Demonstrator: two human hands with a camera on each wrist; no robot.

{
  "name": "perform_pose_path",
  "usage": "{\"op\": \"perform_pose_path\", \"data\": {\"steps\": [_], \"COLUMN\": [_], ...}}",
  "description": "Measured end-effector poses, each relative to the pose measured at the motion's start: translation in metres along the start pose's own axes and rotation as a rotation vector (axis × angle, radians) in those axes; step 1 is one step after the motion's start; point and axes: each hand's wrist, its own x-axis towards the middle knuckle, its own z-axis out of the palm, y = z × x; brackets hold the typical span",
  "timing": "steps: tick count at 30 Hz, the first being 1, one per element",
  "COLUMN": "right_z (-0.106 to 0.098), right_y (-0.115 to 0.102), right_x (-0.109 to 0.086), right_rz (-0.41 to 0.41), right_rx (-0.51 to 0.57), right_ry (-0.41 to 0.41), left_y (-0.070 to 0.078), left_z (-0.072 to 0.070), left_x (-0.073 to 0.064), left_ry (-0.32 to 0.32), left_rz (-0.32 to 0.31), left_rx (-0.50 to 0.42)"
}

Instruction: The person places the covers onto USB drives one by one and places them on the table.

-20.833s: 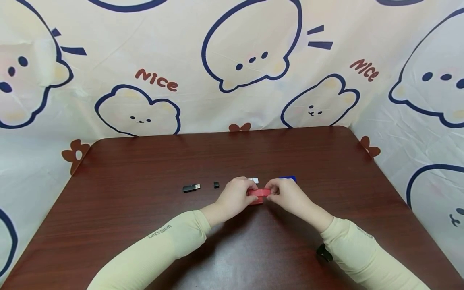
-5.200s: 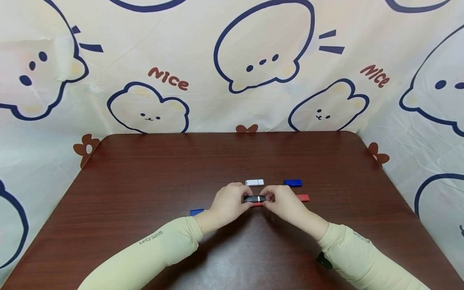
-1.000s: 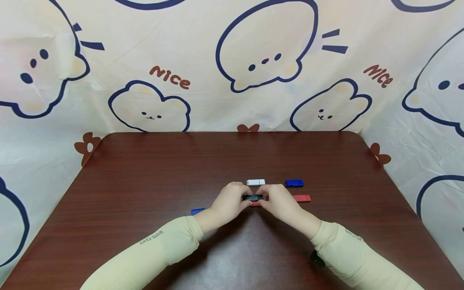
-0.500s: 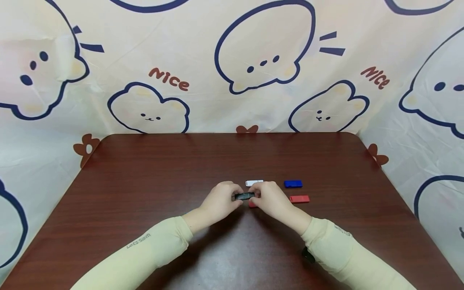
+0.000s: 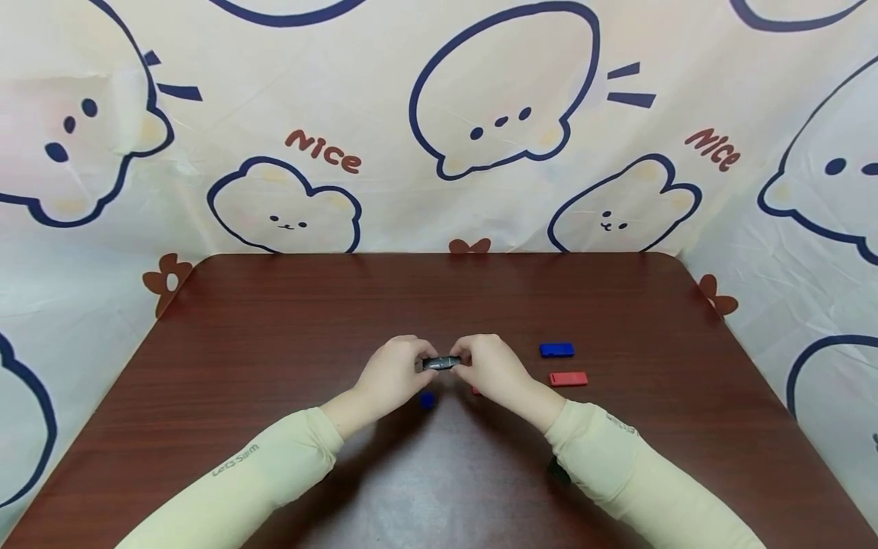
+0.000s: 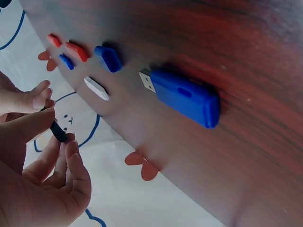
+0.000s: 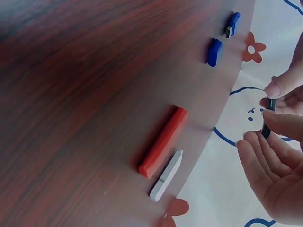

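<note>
A black USB stick (image 5: 441, 363) is held level above the table, its cap end toward the right. My left hand (image 5: 391, 377) pinches its left end and my right hand (image 5: 497, 374) pinches its right end. Below lies a small blue cap (image 5: 427, 399). In the left wrist view an uncapped blue USB stick (image 6: 182, 97) lies with its metal plug pointing at the blue cap (image 6: 109, 57); my left arm hides this stick in the head view. A white USB stick (image 7: 166, 176) is hidden behind my right hand in the head view.
On the brown table (image 5: 329, 297), a blue USB stick (image 5: 556, 350) and a red one (image 5: 568, 379) lie to the right. Another red stick (image 7: 163, 142) is mostly covered by my right hand in the head view. A patterned cloth (image 5: 384, 198) surrounds the table.
Earlier my hands held a red stick while the black one lay uncapped. The silver band between black cap and body has narrowed. Both hands have since carried it left, uncovering the blue cap.
</note>
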Motion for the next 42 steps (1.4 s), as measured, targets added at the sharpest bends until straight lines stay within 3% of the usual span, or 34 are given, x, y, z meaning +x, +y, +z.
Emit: {"op": "perform_pose_path", "data": {"steps": [18, 28, 42], "right_z": [0.015, 0.026, 0.040], "right_y": [-0.010, -0.013, -0.023], "right_x": [0.021, 0.035, 0.053], "right_rz": [-0.026, 0.003, 0.008], "right_rx": [-0.018, -0.066, -0.119], "right_ry": [-0.036, -0.063, -0.096], "left_y": [-0.016, -0.027, -0.049], "left_z": [-0.010, -0.011, -0.010], "left_x": [-0.006, -0.005, 0.001], "left_ry": [0.038, 0.074, 0.024], "left_rz": [-0.061, -0.068, -0.121], "left_rx": [0.105, 0.213, 0.232]}}
